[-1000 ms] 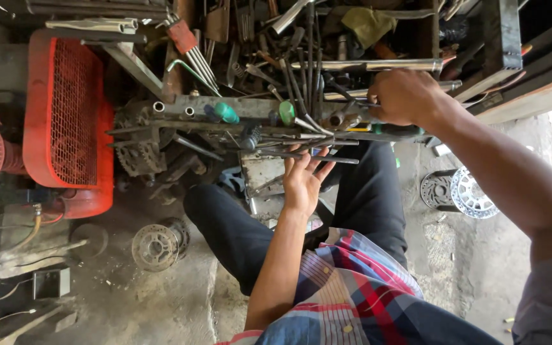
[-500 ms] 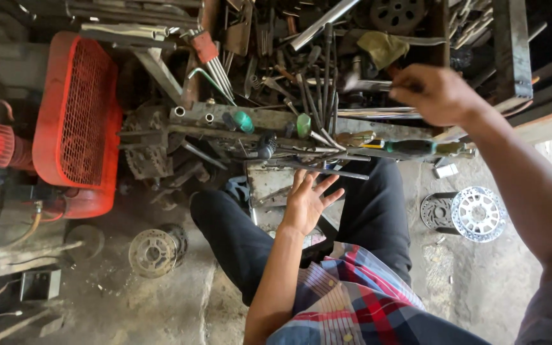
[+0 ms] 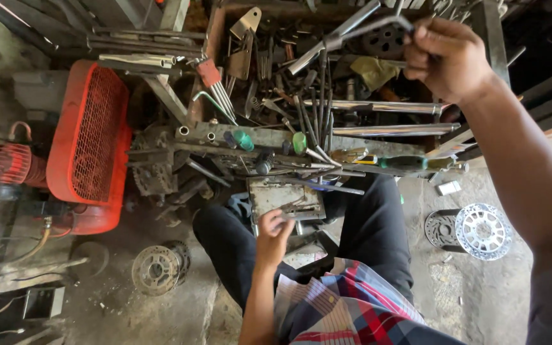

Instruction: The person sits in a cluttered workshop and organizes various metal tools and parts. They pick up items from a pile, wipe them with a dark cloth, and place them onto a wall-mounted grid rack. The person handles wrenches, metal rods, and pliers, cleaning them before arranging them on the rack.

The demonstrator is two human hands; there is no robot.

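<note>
**Hands at a cluttered tool rack**

Right hand [image 3: 445,57] raised over the tool rack [image 3: 276,137], fingers closed on a bent metal rod [image 3: 359,29]. Left hand [image 3: 275,233] low, touching a flat metal part [image 3: 287,199] above the knees. Red mesh guard [image 3: 91,137] stands left; a metal hub [image 3: 482,230] lies on the floor at right.

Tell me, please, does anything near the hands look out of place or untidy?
Yes. The metal rods and tools lie crossed in a loose heap, some jutting over the bench edge. The right hand grips one rod; the left hand touches a grey metal plate. Wheel parts lie on the floor.
</note>
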